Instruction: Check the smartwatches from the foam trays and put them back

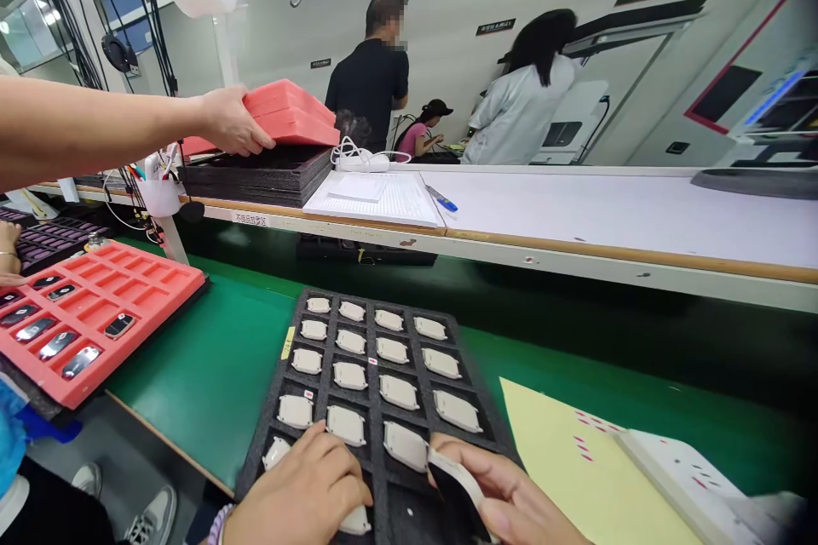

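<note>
Two hands at black foam tray point(377, 451) on green desk point(210, 375); left hand point(307, 494) curled, grip covering white part point(356, 519); right hand point(511, 498) grip pinching white part point(455, 477) over tray's near edge.

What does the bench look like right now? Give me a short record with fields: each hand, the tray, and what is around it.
left hand: resting on the near rows of the black foam tray, over a white part
right hand: holding one white part with a black underside, at the tray's near edge
tray: most visible pockets hold white rounded parts
right of tray: yellow sheet with red marks
left of tray: red tray holding a few dark parts
behind: a co-worker's hand on a stack of red foam trays
</note>
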A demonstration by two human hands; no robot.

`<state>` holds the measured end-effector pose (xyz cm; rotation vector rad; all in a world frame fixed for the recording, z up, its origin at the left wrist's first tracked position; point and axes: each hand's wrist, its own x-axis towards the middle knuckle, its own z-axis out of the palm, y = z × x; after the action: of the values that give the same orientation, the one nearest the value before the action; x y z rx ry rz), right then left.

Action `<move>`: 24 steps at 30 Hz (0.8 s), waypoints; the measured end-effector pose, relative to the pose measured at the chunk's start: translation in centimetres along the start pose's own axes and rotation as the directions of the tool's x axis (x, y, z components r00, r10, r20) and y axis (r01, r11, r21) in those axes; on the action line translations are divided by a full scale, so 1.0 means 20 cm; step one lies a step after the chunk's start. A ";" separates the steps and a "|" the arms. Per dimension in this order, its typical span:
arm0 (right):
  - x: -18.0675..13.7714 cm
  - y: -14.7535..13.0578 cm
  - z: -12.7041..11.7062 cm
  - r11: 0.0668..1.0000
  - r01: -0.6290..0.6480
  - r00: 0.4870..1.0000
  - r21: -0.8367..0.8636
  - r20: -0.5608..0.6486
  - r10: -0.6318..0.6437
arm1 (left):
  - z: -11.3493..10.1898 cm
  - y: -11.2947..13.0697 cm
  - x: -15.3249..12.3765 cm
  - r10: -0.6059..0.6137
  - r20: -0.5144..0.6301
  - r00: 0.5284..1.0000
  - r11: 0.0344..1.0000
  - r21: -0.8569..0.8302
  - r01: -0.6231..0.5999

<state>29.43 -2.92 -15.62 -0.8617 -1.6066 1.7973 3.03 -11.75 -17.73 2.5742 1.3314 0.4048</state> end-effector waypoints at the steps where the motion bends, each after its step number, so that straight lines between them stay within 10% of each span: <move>1: 0.00 0.01 -0.01 1.000 0.015 1.000 -0.009 0.020 -0.015 | 0.01 -0.01 -0.01 0.003 -0.003 1.000 1.000 -0.016 -0.003; 24: 0.01 -0.03 -0.02 0.984 0.124 0.986 -0.127 0.132 -0.107 | -0.12 0.07 0.03 -0.139 0.128 0.982 0.957 -0.238 0.167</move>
<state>29.66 -2.38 -15.08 -0.7112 -1.8367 1.7060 3.52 -11.95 -14.97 2.2398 1.3370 0.3691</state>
